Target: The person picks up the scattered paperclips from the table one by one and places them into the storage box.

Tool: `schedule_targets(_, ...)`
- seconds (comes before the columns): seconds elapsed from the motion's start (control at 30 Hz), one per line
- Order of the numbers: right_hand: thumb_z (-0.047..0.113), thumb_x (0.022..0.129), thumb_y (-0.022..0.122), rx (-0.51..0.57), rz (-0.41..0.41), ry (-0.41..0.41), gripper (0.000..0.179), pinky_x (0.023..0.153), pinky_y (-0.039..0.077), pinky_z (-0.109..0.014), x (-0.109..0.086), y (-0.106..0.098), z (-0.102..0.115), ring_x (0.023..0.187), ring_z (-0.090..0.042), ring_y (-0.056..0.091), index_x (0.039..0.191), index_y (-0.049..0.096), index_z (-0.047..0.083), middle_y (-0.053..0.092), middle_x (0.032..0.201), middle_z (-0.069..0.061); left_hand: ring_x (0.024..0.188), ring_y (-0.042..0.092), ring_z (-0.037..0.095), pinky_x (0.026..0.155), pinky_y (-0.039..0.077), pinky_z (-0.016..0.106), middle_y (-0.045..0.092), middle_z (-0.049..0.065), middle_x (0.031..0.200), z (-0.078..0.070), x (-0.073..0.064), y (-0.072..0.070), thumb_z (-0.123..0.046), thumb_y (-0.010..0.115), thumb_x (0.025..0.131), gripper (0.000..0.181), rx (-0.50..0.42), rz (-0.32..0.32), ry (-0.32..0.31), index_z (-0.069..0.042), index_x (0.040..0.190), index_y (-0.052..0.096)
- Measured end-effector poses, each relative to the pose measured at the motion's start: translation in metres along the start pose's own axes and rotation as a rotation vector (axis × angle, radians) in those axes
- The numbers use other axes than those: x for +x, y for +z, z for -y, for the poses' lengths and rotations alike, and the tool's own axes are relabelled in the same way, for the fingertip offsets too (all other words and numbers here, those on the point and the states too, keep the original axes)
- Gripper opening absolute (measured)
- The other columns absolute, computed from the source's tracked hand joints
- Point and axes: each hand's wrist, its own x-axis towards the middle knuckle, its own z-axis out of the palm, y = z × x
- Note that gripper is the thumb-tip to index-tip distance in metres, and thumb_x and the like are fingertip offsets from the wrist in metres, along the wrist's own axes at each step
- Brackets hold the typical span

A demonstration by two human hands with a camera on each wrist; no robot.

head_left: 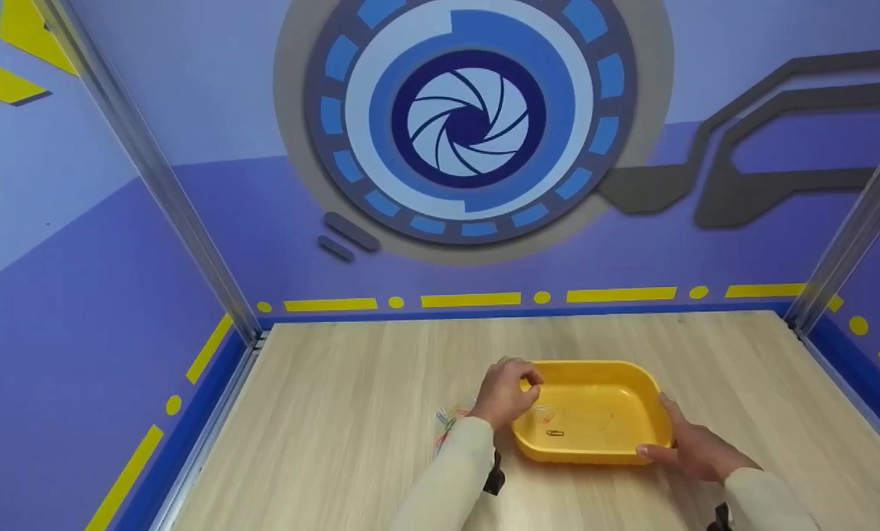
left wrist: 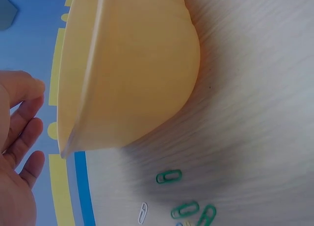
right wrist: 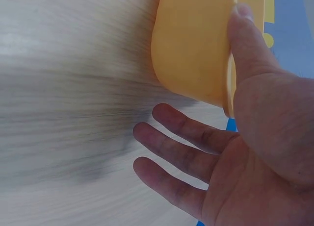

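A yellow plastic basin [head_left: 594, 451] stands on the wooden table. My left hand [head_left: 510, 391] hovers over its left rim, thumb and index finger bent toward each other, with nothing visible between the fingertips. Below that hand, inside the basin, lie a dark orange paper clip [head_left: 555, 433] and a blurred reddish one. My right hand [head_left: 694, 446] holds the basin's near right corner, thumb on the front rim and a finger along the right side. In the right wrist view its other fingers [right wrist: 167, 145] spread loosely below the basin wall.
Several coloured paper clips lie on the table left of the basin, partly behind my left forearm; green clips [left wrist: 169, 176] and a white clip [left wrist: 143, 213] show in the left wrist view. Purple-blue printed panels [head_left: 226, 236] with metal corner posts border the table [head_left: 336, 413].
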Motion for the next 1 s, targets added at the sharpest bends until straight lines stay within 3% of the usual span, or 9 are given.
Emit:
schedule_targets(0.17, 0.075, 0.063, 0.055, -0.026, 0.009, 0.002, 0.126, 0.098, 0.022, -0.065, 0.002, -0.002, 0.002, 0.110, -0.041, 0.042, 0.143, -0.014, 0.007, 0.031, 0.139, -0.030, 0.082, 0.048, 0.002, 0.084, 0.044, 0.021, 0.058, -0.016, 0.083, 0.004, -0.005, -0.006, -0.023, 0.071, 0.078, 0.009, -0.011, -0.012, -0.004, -0.028, 0.084, 0.067)
schedule_targets(0.4, 0.076, 0.063, 0.054, -0.009, 0.043, 0.014, 0.127, 0.097, 0.023, -0.066, 0.004, -0.002, 0.000, 0.109, -0.042, 0.042, 0.143, -0.016, 0.006, 0.029, 0.139, -0.030, 0.089, 0.054, 0.012, 0.082, 0.045, 0.020, 0.058, -0.016, 0.084, 0.012, -0.013, -0.015, -0.021, 0.070, 0.079, 0.012, -0.060, 0.007, -0.058, -0.032, 0.082, 0.064)
schedule_targets(0.6, 0.077, 0.063, 0.054, -0.017, 0.040, 0.007, 0.128, 0.097, 0.022, -0.066, 0.002, -0.005, -0.003, 0.109, -0.042, 0.041, 0.142, -0.016, 0.005, 0.028, 0.139, -0.031, 0.090, 0.053, 0.008, 0.086, 0.043, 0.023, 0.060, -0.016, 0.086, 0.021, -0.016, -0.020, -0.024, 0.068, 0.081, 0.009, -0.046, -0.007, 0.002, -0.025, 0.089, 0.067)
schedule_targets(0.73, 0.077, 0.063, 0.053, -0.024, 0.041, 0.009, 0.127, 0.096, 0.023, -0.067, 0.001, -0.005, -0.003, 0.110, -0.045, 0.041, 0.142, -0.016, 0.005, 0.027, 0.139, -0.031, 0.091, 0.053, 0.008, 0.087, 0.043, 0.024, 0.060, -0.016, 0.087, 0.026, -0.020, -0.026, -0.021, 0.067, 0.081, 0.010, -0.077, -0.017, 0.001, -0.029, 0.088, 0.066)
schedule_targets(0.87, 0.076, 0.065, 0.053, -0.046, 0.032, 0.008, 0.125, 0.095, 0.025, -0.067, 0.001, -0.004, -0.002, 0.109, -0.044, 0.043, 0.143, -0.014, 0.005, 0.031, 0.138, -0.031, 0.092, 0.053, 0.010, 0.085, 0.043, 0.024, 0.059, -0.016, 0.088, 0.033, -0.025, -0.036, -0.022, 0.066, 0.082, 0.009, -0.093, -0.013, -0.006, -0.029, 0.088, 0.066)
schedule_targets(1.0, 0.075, 0.065, 0.054, -0.065, 0.016, -0.006, 0.124, 0.095, 0.026, -0.066, 0.002, -0.001, 0.002, 0.109, -0.042, 0.044, 0.143, -0.013, 0.005, 0.034, 0.137, -0.030, 0.092, 0.054, 0.010, 0.085, 0.043, 0.026, 0.061, -0.015, 0.087, 0.044, -0.030, -0.050, -0.024, 0.066, 0.082, 0.007, -0.066, -0.033, 0.028, -0.026, 0.089, 0.066)
